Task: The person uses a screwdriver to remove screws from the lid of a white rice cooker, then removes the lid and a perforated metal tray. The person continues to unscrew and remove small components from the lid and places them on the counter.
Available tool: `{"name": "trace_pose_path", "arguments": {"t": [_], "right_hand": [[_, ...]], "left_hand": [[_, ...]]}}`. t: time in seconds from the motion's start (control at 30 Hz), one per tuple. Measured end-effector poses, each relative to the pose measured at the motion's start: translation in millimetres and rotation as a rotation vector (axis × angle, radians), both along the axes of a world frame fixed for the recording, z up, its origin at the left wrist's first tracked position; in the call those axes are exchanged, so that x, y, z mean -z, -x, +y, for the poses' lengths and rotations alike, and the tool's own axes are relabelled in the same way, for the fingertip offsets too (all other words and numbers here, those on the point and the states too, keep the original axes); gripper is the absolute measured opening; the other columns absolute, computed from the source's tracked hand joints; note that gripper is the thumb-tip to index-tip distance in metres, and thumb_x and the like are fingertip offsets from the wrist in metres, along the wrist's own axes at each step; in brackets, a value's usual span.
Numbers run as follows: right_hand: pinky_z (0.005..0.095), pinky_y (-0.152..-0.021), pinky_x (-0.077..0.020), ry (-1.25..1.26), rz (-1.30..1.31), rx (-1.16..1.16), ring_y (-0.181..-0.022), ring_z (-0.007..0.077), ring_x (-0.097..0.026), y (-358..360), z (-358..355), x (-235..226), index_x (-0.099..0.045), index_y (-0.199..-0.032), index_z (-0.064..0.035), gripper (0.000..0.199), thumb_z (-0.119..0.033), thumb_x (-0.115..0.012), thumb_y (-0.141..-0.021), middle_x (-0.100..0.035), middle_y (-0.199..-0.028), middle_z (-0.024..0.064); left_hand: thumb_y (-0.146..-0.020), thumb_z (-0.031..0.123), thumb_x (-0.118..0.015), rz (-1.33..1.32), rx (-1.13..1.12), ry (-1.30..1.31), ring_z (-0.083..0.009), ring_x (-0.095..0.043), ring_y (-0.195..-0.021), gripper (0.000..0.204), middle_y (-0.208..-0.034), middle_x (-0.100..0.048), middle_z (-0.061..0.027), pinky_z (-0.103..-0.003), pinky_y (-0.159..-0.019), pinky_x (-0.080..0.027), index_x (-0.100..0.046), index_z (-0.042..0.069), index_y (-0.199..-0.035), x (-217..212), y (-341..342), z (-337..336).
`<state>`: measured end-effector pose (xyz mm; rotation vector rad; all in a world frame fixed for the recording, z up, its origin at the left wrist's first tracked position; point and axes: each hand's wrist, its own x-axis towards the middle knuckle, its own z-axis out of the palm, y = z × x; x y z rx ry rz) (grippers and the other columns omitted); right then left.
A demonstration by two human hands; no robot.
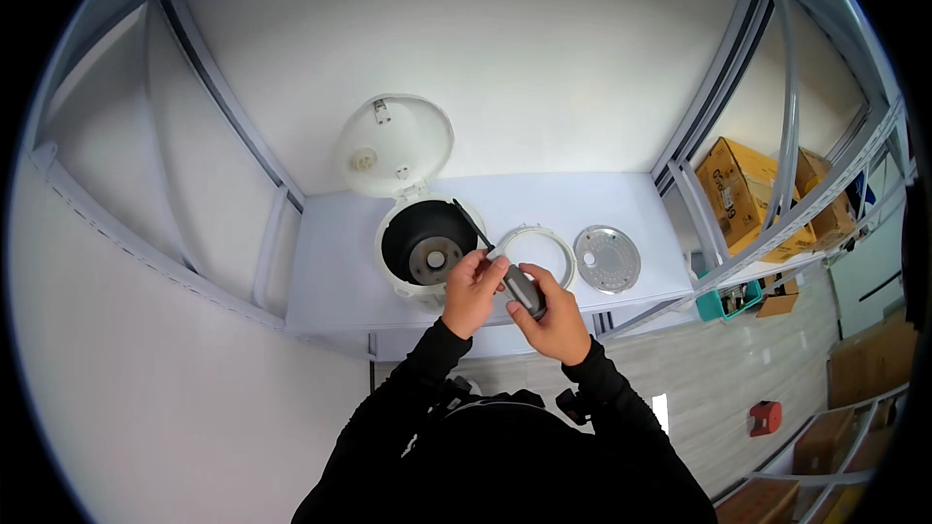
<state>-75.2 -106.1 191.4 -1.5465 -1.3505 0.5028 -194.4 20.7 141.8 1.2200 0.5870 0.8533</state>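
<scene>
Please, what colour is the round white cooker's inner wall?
The curved inner wall is black; head view shows it best.

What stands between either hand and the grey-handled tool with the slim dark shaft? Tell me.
Nothing visible: the left hand grips the grey-handled tool near its shaft, the right hand its handle. The round white cooker with a raised lid sits beyond them.

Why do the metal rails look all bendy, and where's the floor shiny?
Head view: the fisheye lens curves the long pale-grey metal rail at left, near the rim; head view: a bright white patch, probably glare, shows on the pale grey floor.
</scene>
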Motion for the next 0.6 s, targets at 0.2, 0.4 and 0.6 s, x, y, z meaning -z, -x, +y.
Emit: {"name": "trace_pose_path", "arguments": {"t": [0.2, 0.4, 0.6], "right_hand": [[0.036, -0.075, -0.0548, 0.072, 0.039, -0.04, -0.082, 0.0316, -0.071, 8.8, -20.5, 11.2, -0.055, -0.134, 0.0, 0.047, -0.026, -0.07, -0.097, -0.071, -0.098, 0.0207], [0.0368, -0.071, -0.053, 0.007, -0.027, -0.098, -0.076, 0.0306, -0.068, 27.1, -20.6, 38.7, -0.055, -0.135, -0.0004, 0.048, -0.018, -0.068, -0.094, -0.069, -0.093, 0.0201], [0.0366, -0.069, -0.052, 0.069, 0.036, -0.083, -0.072, 0.0289, -0.065, 42.3, 9.4, 27.9, -0.058, -0.13, 0.0005, 0.043, -0.016, -0.068, -0.091, -0.068, -0.088, 0.0176]], "left_hand": [[-0.101, 0.026, -0.069, 0.088, -0.037, -0.06, -0.0072, -0.058, -0.074, 0.031, -0.083, -0.065, -0.001, -0.024, -0.067, -0.049, -0.065, -0.003, -0.109, 9.5, 25.9, -25.2], [-0.097, 0.022, -0.072, 0.186, -0.058, -0.176, -0.0083, -0.058, -0.072, 0.03, -0.082, -0.067, -0.0034, -0.026, -0.066, -0.049, -0.064, -0.006, -0.107, 5.7, 52.9, -35.9], [-0.096, 0.02, -0.074, 0.37, 0.021, -0.395, -0.0089, -0.06, -0.072, 0.027, -0.085, -0.07, -0.0049, -0.026, -0.066, -0.051, -0.066, -0.004, -0.106, -9.9, 79.1, -2.3]]}}
